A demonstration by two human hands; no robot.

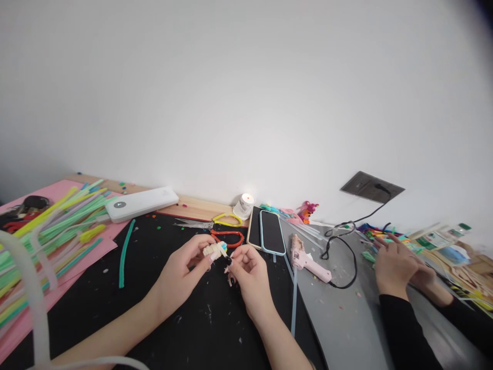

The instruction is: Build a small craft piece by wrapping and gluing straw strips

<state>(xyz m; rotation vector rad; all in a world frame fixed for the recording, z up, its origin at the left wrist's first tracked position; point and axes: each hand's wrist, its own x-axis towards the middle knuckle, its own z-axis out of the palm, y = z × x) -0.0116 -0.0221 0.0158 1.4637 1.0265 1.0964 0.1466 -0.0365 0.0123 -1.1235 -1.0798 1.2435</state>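
Note:
My left hand [188, 270] pinches a small cream-coloured, ridged piece [212, 250] with a bit of blue at its right end. Close beside it, my right hand [248, 275] has thumb and fingers pressed together at the piece's right end. A pale sliver shows between the two hands, and whether it belongs to the cream piece I cannot tell. Dark spots show at the right fingertips. Just behind the hands lie scissors [227, 238] with one yellow and one red handle loop. Both hands are over a black mat [154, 262].
Left lie pipe cleaners [57, 234] on pink sheets [110, 249], a white oblong device [142, 204] and a teal pipe cleaner [125, 254]. Behind stand a white cup [244, 206] and phone [272, 233]. Right are a corded pink glue gun [308, 262] and another person's hands [396, 267].

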